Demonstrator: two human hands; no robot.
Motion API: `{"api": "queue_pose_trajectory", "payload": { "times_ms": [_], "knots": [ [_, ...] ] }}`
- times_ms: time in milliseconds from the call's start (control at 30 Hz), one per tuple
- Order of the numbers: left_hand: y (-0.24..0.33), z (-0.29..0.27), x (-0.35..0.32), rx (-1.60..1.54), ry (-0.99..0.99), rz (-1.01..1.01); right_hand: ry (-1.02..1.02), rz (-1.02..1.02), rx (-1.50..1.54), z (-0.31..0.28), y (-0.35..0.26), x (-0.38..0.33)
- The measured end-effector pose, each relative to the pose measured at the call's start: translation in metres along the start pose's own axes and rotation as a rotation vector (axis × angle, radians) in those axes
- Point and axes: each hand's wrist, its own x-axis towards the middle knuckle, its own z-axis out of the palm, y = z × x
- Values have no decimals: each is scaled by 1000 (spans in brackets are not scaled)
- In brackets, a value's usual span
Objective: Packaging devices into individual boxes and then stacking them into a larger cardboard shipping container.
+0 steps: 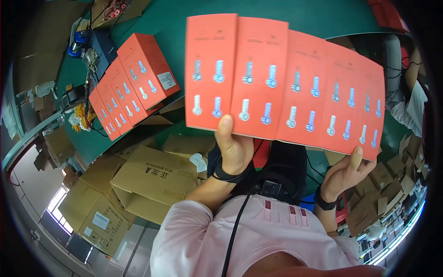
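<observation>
- While brown cartons [138,177] lie near left, the left hand [234,150] and right hand [344,173] each pinch the lower edge of fanned orange cards [284,83].
- Farther left, orange boxes [134,83] lie in an overlapping row on the green table [157,23].

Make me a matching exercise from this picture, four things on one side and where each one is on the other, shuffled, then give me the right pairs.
Things:
1. fanned orange boxes
2. stacked orange boxes
3. brown cartons
4. black wristband

Places:
A. on the left hand's wrist
B. piled below the table's near edge
C. held up in both hands, the right hand at the lower right corner
D. lying on the green table, left of the hands

Pairs: 1-C, 2-D, 3-B, 4-A
</observation>
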Motion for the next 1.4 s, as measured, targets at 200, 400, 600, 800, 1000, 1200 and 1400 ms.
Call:
{"api": "queue_pose_trajectory", "payload": {
  "times_ms": [200, 400, 600, 800, 1000, 1200, 1400],
  "knots": [
    [13, 11, -6, -12, 45, 196, -95, -127, 57, 26, -2, 10],
    [3, 24, 80, -35, 109, 292, -205, -157, -54, 104, 79, 70],
    [7, 13, 109, 33, 195, 283, -299, -89, 59, 126, 112, 64],
    [10, 15, 106, 131, 238, 343, -490, 11, 14, 129, 89, 66],
    [-2, 2, 77, 193, 185, 138, -726, -134, -77, 132, 92, 115],
    [-40, -31, 49, 731, -33, 83, -765, 132, 29, 106, 82, 129],
    [-102, -110, 80, 1825, -800, -272, -532, 163, -645, -65, 207, 92]
  ]
}}
